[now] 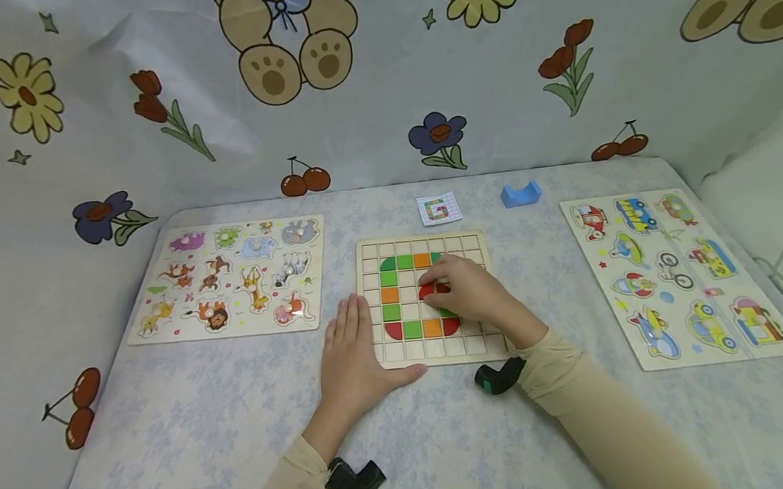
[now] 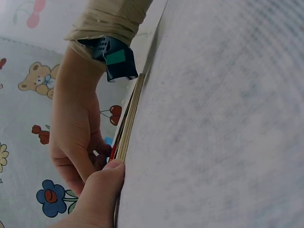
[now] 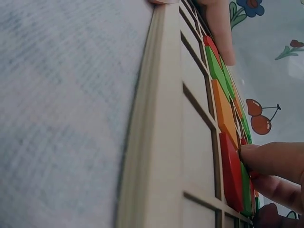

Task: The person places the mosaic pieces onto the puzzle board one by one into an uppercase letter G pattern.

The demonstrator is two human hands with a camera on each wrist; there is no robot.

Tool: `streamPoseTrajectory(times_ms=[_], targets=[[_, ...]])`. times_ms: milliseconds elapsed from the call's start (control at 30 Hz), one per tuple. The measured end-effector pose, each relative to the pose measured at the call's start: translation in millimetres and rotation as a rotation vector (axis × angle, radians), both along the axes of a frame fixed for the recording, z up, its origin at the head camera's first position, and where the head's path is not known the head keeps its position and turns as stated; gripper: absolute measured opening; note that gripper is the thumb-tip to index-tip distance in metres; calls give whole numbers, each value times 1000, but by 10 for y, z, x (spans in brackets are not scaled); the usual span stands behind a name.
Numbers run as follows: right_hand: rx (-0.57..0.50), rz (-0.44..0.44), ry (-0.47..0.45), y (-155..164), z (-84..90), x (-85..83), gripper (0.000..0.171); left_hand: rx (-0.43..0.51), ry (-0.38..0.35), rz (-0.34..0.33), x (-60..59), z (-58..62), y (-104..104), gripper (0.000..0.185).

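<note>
A square wooden grid board [image 1: 474, 350] lies in the middle of the table, with green, orange and red tiles set in a G-like pattern. My right hand [image 1: 468, 290] is over its right half, thumb and fingertips pinching a red tile [image 1: 426, 291] inside the pattern. In the right wrist view, the thumb and a finger [image 3: 273, 159] meet low at the tiles, partly hiding them. My left hand [image 1: 350, 353] lies flat with straight fingers along the board's left edge, its thumb [image 2: 107, 183] against the front edge. A red corner tile [image 3: 231, 168] sits in the near right of the pattern.
A small pattern card [image 1: 439, 208] and a blue curved block [image 1: 521, 195] are behind the board. To the left lies an animal puzzle [image 1: 227, 282], to the right a vehicle puzzle [image 1: 681, 273]. A printed curtain [image 1: 379, 106] hangs along the table's back edge.
</note>
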State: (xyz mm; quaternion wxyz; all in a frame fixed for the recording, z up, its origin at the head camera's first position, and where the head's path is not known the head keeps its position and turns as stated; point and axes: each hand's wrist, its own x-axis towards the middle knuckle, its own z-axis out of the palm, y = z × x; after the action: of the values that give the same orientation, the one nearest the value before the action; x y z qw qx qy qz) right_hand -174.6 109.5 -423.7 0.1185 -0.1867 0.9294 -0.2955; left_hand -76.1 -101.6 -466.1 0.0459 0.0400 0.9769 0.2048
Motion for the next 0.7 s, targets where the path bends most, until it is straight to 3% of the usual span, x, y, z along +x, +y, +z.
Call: streamPoseTrajectory(times_ms=[700], targets=[[-44, -20, -4, 3, 3, 61, 24, 1, 4, -2, -2, 11, 1, 140]])
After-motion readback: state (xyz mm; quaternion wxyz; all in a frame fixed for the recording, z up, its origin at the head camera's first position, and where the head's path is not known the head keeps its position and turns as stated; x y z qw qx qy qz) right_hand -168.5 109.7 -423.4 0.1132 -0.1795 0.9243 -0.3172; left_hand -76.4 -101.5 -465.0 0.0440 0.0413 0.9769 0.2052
